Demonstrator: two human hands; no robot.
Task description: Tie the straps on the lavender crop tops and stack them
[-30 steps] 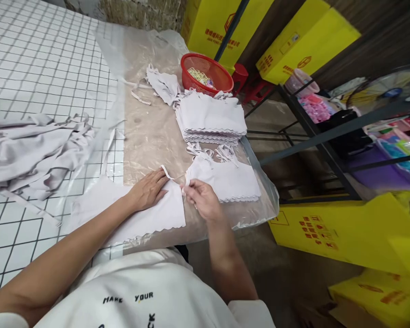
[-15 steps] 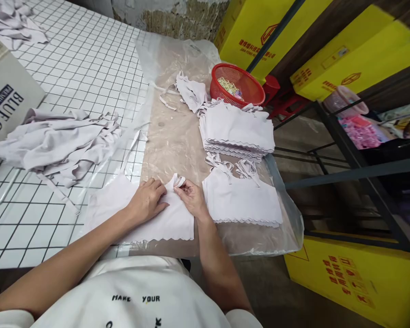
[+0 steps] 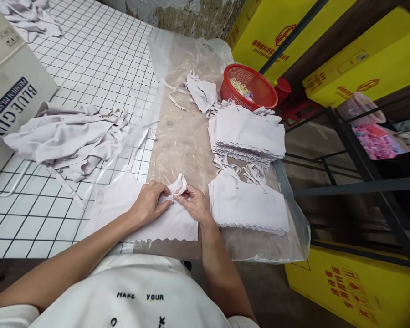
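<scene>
A pale lilac camisole top [image 3: 177, 223] with a scalloped hem lies flat on the table before me. My right hand [image 3: 194, 203] pinches its right shoulder strap [image 3: 181, 183], which stands up in a loop. Close beside it, my left hand [image 3: 152, 200] has thumb and fingers closed on the cloth at the base of that strap. The left strap [image 3: 140, 145] stretches loose up the table. To the right lies a small stack of like tops [image 3: 249, 205] with looped straps, and behind it a thicker stack [image 3: 249, 132].
A red basket [image 3: 251, 84] with small coloured pieces stands at the back. Left are a crumpled garment heap [image 3: 71, 136] and a white carton [image 3: 20, 86]. Clear plastic [image 3: 177, 136] covers part of the gridded table. A dark metal rack [image 3: 362, 184] and yellow boxes [image 3: 355, 282] flank the right.
Both hands have drawn closer together at the strap, and the left fingers have closed on the cloth. The strap loop stands higher. The whole view has shifted slightly.
</scene>
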